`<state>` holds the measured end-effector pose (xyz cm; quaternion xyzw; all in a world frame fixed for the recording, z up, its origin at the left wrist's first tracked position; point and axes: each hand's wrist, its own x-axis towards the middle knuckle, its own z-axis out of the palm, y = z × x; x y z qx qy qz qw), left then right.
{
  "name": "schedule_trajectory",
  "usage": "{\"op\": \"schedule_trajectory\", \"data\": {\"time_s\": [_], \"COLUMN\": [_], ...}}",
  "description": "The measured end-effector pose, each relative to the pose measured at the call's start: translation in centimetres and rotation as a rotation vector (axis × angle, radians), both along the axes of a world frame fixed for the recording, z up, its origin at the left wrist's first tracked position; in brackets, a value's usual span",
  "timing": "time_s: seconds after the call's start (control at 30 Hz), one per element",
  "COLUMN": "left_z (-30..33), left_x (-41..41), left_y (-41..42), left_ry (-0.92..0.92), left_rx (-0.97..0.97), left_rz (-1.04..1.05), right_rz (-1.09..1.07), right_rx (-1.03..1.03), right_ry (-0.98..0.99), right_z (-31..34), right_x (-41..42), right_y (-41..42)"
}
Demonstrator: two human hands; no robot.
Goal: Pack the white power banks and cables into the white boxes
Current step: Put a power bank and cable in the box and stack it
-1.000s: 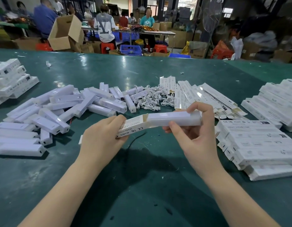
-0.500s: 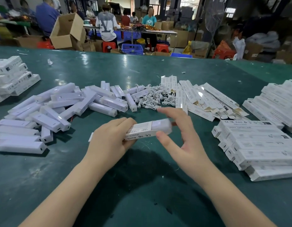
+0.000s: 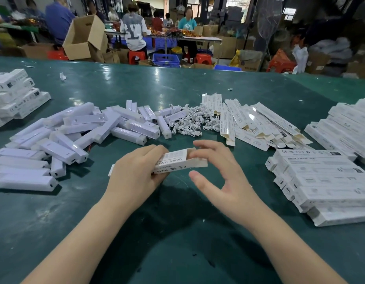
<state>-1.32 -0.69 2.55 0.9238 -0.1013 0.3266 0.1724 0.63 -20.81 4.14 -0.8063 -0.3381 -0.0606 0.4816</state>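
At the near middle of the desk (image 3: 177, 95), the left hand (image 3: 136, 173) grips one white box (image 3: 178, 161); the right hand (image 3: 222, 177) is open, fingertips at its open end. Push crooked and the flap could crumple. Counts: one box in hand, dozens of power banks (image 3: 75, 132) left, too many to count, cables (image 3: 189, 121) a tangle.

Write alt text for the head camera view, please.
A person's left hand grips a white box over a green table while the right hand touches its open end, between loose power banks and stacked boxes.
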Motion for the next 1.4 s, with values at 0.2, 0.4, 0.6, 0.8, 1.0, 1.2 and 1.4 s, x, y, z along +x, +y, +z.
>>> {"op": "schedule_trajectory", "data": {"time_s": [0.2,0.4,0.6,0.8,1.0,1.2,1.4], "left_z": [-0.1,0.2,0.2,0.5,0.7,0.4,0.2], "left_x": [0.2,0.4,0.9,0.8,0.8,1.3,1.4], "left_y": [0.1,0.6,1.1,1.1,1.0,0.7,0.6], "left_ry": [0.047,0.045,0.127,0.206,0.155,0.149,0.146], "left_rx": [0.078,-0.052,-0.122,-0.105,-0.072,-0.049,-0.056], "left_rz": [-0.094,0.136,0.349,0.377,0.290,0.287,0.304], "right_rz": [0.101,0.007,-0.200,-0.326,-0.371,-0.354,-0.377], "right_rx": [-0.193,0.186,-0.497,-0.793,-0.768,-0.757,-0.751], "right_ry": [0.123,0.214,0.081,0.044,0.111,0.189,0.131], "right_z": [-0.8,1.6,-0.8,-2.4,-2.0,-2.1,-3.4], "right_x": [0.6,5.0,14.1,20.3,24.3,26.5,25.6], "right_y": [0.2,1.2,3.0,6.3,8.1,8.6,8.2]}}
